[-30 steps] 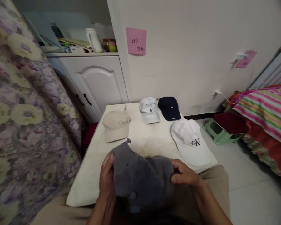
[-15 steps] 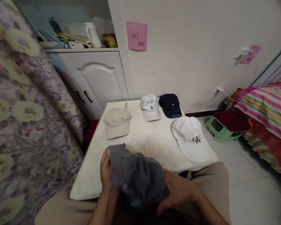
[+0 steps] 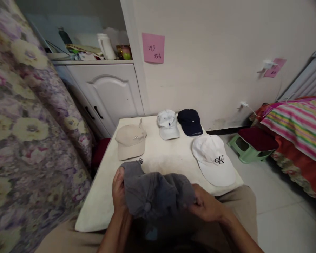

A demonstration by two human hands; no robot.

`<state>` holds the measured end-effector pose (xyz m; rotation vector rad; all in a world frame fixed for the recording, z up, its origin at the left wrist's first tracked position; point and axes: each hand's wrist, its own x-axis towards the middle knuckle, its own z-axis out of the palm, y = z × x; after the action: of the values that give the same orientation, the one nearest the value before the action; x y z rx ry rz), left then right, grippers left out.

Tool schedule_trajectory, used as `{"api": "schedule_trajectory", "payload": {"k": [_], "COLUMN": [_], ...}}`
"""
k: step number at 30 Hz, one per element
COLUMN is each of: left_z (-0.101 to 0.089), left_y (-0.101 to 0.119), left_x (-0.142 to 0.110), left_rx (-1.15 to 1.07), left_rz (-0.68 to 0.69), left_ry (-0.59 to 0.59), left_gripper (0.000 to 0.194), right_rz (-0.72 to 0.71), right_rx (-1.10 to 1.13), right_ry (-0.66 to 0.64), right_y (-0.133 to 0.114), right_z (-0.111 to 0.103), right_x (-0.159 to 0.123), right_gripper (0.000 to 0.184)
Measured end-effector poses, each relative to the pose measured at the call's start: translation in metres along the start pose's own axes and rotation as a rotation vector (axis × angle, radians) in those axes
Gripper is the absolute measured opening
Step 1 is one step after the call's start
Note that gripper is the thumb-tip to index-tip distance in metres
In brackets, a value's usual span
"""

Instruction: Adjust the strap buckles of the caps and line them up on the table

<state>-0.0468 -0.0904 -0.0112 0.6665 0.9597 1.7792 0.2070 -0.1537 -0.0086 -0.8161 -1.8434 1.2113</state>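
1. Basically, the soft-looking dark grey fabric cap (image 3: pixel 160 193) is between both hands, above the lap by the table's near edge; can't tell if it touches the cream tabletop (image 3: pixel 100 196).
2. Left hand (image 3: pixel 118 186) is partly curled round one side, thumb showing (the other fingers are mostly hidden, annoyingly). Right hand (image 3: pixel 206 203) is nearly closed on the opposite edge, in a pinch.
3. I'd guess it's light, floppy and not slippery or fragile. The crown's crumpled, so I'd hold the firmer brim or rim seams rather than the loose middle.
4. Nearby, the beige cap with a raised strap (image 3: pixel 131 137) lies on the left, and the white cap with black lettering (image 3: pixel 213 161) on the right.
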Motion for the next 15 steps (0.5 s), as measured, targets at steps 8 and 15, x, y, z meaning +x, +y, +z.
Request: {"api": "schedule_trajectory", "payload": {"k": [8,15], "left_z": [0.002,0.016], "left_y": [-0.007,0.006], "left_x": [0.007,-0.011], "left_rx": [0.088,0.081], "left_rz": [-0.025,-0.071], "left_ry": [0.026,-0.088], "left_gripper": [0.020,0.023], "right_rz": [0.038,0.057], "right_rx": [0.539,0.687], "right_ry": [-0.116,0.076], "right_y": [0.004,0.008], "right_z": [-0.022,-0.016], "right_x": [0.003,0.021], "right_gripper": [0.031,0.036]}}
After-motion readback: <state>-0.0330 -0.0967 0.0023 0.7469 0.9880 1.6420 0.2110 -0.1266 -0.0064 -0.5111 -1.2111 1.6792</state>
